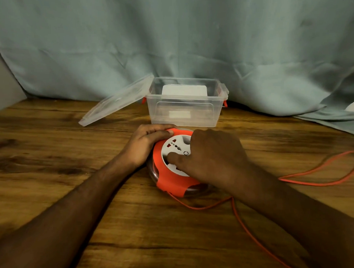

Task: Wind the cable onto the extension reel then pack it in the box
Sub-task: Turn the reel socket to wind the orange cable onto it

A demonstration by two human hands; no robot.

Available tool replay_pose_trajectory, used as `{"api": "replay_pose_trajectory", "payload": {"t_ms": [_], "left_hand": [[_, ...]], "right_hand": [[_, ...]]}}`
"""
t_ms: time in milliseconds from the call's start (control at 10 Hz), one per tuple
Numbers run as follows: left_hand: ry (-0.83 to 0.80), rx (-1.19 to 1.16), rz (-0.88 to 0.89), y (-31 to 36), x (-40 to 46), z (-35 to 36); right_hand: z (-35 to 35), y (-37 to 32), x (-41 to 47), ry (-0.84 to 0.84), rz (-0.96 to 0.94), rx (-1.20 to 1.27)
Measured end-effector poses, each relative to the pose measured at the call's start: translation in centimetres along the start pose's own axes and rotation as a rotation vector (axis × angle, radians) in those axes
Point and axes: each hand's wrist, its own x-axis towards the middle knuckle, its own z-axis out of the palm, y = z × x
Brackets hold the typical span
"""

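Wooden table (51, 149): left hand (145, 142) grips reel (170, 179); right hand (213, 155) fingers curled into it.

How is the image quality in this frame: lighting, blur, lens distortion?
Head view: dim, warm lighting; the forearms are dark and low in detail. The right hand looks soft, perhaps from motion. The reel and clear box stay readable. Wide-angle stretching shows at the edges.
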Motion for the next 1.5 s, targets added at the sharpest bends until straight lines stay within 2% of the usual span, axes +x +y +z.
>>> {"api": "replay_pose_trajectory", "payload": {"t_ms": [300, 500, 800, 1100, 1300, 1500], "left_hand": [[-0.038, -0.010, 0.001, 0.5, -0.1, 0.3], [-0.039, -0.023, 0.005, 0.5, -0.2, 0.1], [-0.041, -0.024, 0.026, 1.2, -0.6, 0.6], [-0.027, -0.010, 0.015, 0.9, -0.4, 0.5], [0.058, -0.040, 0.000, 0.3, -0.1, 0.5], [0.087, -0.048, 0.012, -0.1, 0.1, 0.3]], "right_hand": [[-0.7, 1.4, 1.8, -0.116, -0.032, 0.058], [-2.7, 3.4, 1.9, -0.195, -0.172, -0.089], [-2.8, 4.0, 2.3, -0.284, -0.190, -0.185], [-2.2, 4.5, 2.7, -0.191, -0.197, -0.180], [-0.7, 4.1, 3.0, -0.072, -0.195, -0.133], [-0.2, 3.3, 2.6, -0.033, -0.138, -0.040]]}}
